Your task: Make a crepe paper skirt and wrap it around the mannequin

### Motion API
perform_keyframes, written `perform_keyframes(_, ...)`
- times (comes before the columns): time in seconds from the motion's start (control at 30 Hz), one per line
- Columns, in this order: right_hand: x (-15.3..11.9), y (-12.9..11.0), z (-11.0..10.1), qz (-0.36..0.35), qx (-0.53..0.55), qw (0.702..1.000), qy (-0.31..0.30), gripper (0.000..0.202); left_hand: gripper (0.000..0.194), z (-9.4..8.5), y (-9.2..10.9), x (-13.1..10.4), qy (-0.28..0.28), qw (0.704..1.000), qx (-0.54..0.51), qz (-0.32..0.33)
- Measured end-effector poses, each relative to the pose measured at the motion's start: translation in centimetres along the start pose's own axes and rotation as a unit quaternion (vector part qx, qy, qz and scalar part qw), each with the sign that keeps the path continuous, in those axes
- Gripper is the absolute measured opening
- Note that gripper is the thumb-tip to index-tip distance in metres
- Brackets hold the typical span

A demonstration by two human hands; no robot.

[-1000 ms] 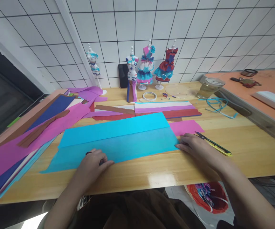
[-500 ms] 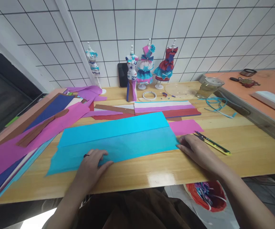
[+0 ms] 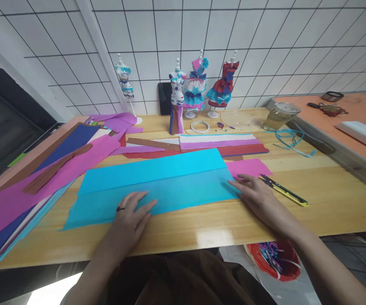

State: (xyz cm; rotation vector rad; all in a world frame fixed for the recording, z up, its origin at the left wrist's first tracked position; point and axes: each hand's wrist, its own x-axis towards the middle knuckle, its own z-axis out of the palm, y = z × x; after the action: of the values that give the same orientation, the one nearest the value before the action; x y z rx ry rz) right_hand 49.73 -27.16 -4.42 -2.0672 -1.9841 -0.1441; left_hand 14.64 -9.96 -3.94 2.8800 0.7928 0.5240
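Note:
A long turquoise sheet lies across the middle of the wooden table, with a brighter band along its far side. My left hand rests on its near edge, left of the middle, fingers apart and holding nothing. At the sheet's right end, my right hand touches the edge with its fingertips, the fingers spread. Beyond that hand is a pink piece, partly under the turquoise one. A yellow cutter and dark scissors lie just right of my right hand.
Coloured sheets are piled on the left. Several small mannequins, one in a red dress, stand by the tiled wall near a phone. A jar and blue cord are at the back right. Below the edge is a red bin.
My left hand has shifted slightly right and farther onto the turquoise sheet, its fingers more spread. My right hand's fingers have opened and reach farther over the sheet's right end.

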Motion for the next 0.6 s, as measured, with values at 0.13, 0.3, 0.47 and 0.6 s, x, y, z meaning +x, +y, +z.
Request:
perform_keyframes(0.13,0.8,-1.2,-0.7,-0.091,-0.07,0.993,-0.033,0.049,0.057,0.0,0.3,0.4,-0.033,0.998,0.011,0.061)
perform_keyframes(0.3,1.4,-2.6,-1.5,-0.144,-0.141,0.978,-0.06,0.055,0.07,0.4,0.1,0.4,-0.072,0.994,0.021,0.075)
perform_keyframes(0.47,1.0,-3.4,-1.6,-0.143,-0.195,0.967,-0.08,0.057,0.065,0.8,0.1,-0.2,-0.076,0.992,0.056,0.081)
perform_keyframes(0.6,0.5,-3.3,-1.2,-0.132,-0.215,0.965,-0.077,0.057,0.06,0.6,0.5,-0.3,-0.063,0.991,0.082,0.083)
